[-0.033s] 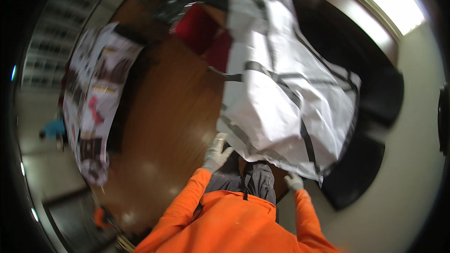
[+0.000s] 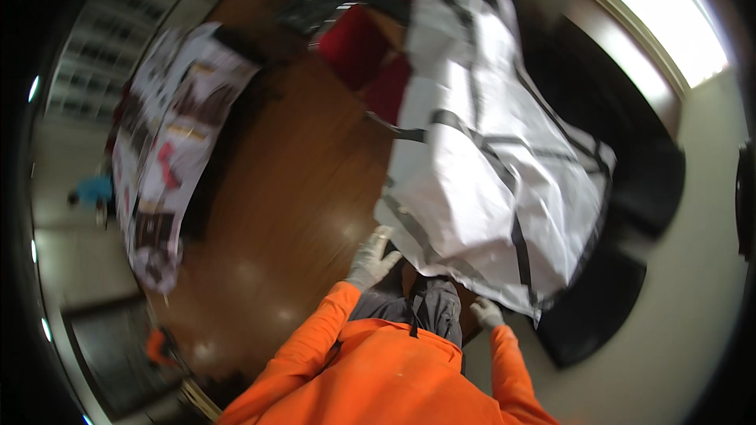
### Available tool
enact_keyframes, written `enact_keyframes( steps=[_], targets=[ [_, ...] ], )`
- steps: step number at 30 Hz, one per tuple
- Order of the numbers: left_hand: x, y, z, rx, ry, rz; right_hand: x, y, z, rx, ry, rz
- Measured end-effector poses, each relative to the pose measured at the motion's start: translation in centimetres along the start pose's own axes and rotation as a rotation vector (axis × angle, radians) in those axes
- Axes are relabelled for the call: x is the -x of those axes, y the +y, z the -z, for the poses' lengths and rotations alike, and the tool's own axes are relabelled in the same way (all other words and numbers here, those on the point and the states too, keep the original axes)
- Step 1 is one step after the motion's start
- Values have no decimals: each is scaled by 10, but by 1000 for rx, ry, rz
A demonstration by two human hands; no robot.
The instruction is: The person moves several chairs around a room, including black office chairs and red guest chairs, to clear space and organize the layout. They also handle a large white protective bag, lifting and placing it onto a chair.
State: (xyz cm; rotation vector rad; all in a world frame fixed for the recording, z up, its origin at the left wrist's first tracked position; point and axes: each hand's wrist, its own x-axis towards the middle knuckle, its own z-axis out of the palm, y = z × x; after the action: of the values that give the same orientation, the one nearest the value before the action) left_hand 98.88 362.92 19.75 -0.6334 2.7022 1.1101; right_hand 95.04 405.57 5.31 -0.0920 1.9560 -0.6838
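A large white sheet [image 2: 449, 205] with dark grey bands lies creased over something whose shape it hides, in front of me and to the right. My left hand [image 2: 370, 264], in a pale work glove, is at the sheet's near left corner, thumb spread from the fingers. It grips nothing that I can see; whether the fingertips touch the sheet is unclear. Just below the near edge is my right hand [image 2: 488, 313], also gloved, with its fingers loosely apart and nothing visible in them.
Red chairs [image 2: 352, 46] stand beyond the sheet's left side. Black chairs [image 2: 594, 307] line its right, near a pale wall [image 2: 693, 252]. A printed cloth [image 2: 185, 142] covers a table at left. Brown wooden floor [image 2: 260, 212] lies between. Farther left is a person in blue [image 2: 94, 189].
The view has swung slightly, so the sheet and the covered table appear shifted to the right. Both hands stay close to the sheet's near edge, and neither has taken hold of anything visibly.
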Motion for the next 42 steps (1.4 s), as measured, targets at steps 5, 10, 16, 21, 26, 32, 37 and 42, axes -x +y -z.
enact_keyframes(
  steps=[5, 10, 16, 21, 26, 32, 37, 42],
  targets=[
    [70, -69, 32, 10, -25, 243, -16, -86, -5, -19, -112, 214],
    [201, -228, 24, 169, 256, 731, -85, -37, -6, 535, -247, 835],
    [368, -329, 29, 493, 323, 1123, -73, -123, -79, 393, -372, -248],
    [446, -389, 49, 536, 262, 1368, -131, -232, -213, 577, -313, 108],
    [460, -432, 105, 719, 550, 1275, -192, -339, -326, 724, -215, 456],
    [437, -516, 198, 947, 1149, 1000, -233, -520, -376, 1681, -491, 754],
    [480, -568, 223, 835, 1258, 1195, -284, -594, -418, 1465, -422, 443],
    [540, -618, 125, -358, 373, 1105, -334, -722, -543, 1910, -544, 914]
  ],
)
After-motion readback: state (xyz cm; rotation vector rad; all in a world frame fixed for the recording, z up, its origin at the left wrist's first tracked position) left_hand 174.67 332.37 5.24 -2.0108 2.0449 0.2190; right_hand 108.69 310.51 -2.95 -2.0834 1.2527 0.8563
